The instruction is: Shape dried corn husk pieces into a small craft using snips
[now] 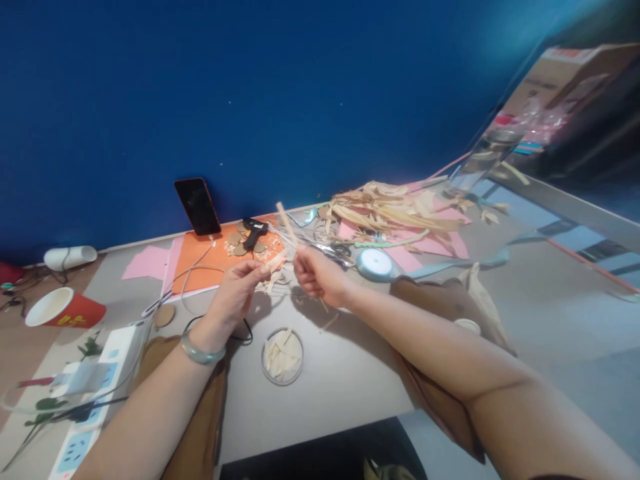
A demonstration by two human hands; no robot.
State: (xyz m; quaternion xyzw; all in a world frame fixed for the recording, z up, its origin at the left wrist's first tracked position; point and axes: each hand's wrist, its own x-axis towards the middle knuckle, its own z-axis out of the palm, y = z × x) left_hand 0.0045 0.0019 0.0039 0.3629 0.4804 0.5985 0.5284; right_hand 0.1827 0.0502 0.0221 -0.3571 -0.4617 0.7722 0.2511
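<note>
My left hand (239,285) pinches one end of a pale dried husk strip (287,225) above the grey table (340,380). My right hand (315,275) grips the same strip a little further along, and its free end sticks up and to the left. A jade-green bangle (200,352) circles my left wrist. Below the hands a small round dish (283,357) holds cut husk pieces. Behind the hands lie a black glue gun (254,233) on an orange sheet (200,263), scissors (334,250) and a roll of light blue ribbon (375,263).
A heap of dried husks (395,207) lies on pink paper at the back right. A phone (197,205) leans on the blue wall. A red paper cup (65,311) lies tipped at the left, near a white power strip (95,407) with cables.
</note>
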